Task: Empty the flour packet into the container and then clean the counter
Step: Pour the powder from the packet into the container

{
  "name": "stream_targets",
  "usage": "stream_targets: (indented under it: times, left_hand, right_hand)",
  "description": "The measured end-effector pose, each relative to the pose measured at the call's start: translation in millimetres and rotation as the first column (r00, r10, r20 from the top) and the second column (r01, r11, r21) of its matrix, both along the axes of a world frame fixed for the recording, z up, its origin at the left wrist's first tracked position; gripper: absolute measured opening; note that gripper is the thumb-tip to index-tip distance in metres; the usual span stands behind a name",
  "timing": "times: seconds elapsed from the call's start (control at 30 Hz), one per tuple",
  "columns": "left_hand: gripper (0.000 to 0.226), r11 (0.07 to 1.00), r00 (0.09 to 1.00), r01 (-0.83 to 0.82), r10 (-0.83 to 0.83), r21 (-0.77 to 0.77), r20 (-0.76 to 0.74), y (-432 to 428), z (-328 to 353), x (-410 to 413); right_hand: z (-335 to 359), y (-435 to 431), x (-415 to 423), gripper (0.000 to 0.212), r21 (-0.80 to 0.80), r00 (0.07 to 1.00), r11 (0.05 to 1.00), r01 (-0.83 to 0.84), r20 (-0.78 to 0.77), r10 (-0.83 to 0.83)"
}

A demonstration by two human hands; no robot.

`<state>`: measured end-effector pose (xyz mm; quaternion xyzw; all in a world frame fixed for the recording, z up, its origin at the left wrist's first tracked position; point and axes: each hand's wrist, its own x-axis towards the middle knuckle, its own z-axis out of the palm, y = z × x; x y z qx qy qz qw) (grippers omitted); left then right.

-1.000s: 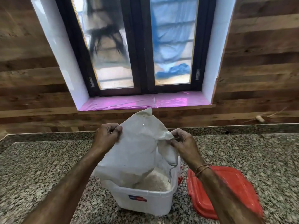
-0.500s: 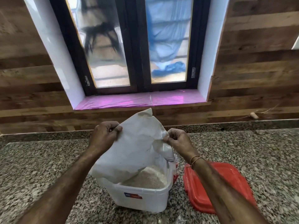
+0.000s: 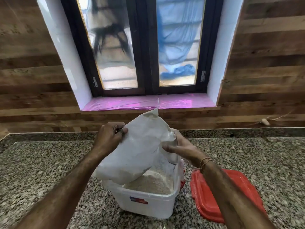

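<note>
Granite tabletop: both hands, left hand and right hand, pinch the flour packet, now tipped lower over the container; emptying nearly done.

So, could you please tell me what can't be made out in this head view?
- Flour packet mouth: hidden, pointing down into the container.
- Flour left inside the packet: hidden by its opaque wall.
- Red lid, near side: covered by the right forearm.
- Container sticker text: too small.
</note>
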<state>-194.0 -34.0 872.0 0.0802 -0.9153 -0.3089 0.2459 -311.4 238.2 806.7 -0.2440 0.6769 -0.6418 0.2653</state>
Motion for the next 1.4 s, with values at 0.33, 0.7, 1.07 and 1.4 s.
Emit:
stream_targets:
  times: [0.33,0.7,1.07,1.4]
  left_hand:
    - [0.012,0.999,0.998,0.042,-0.04,-0.027,0.041,21.6,9.1,-20.4]
    - [0.018,0.997,0.995,-0.013,0.02,0.082,-0.093,44.5,18.0,-54.3]
    - [0.007,0.985,0.988,0.145,-0.139,0.093,-0.067,39.9,19.0,-40.5]
    - [0.012,0.965,0.983,0.182,-0.184,0.189,-0.007,29.6,15.3,-38.2]
  right_hand:
    - [-20.3,-10.2,1.9,0.011,-0.023,0.983,0.985,0.172,-0.055,-0.173]
    - [-9.8,0.3,12.2,0.041,-0.14,0.993,0.985,0.105,-0.044,-0.112]
    - [55.4,-39.6,-1.2,0.028,-0.309,0.994,0.946,0.098,-0.019,-0.109]
    - [42.1,-52.8,-5.3,0.017,-0.159,0.856,0.953,0.259,-0.419,-0.303]
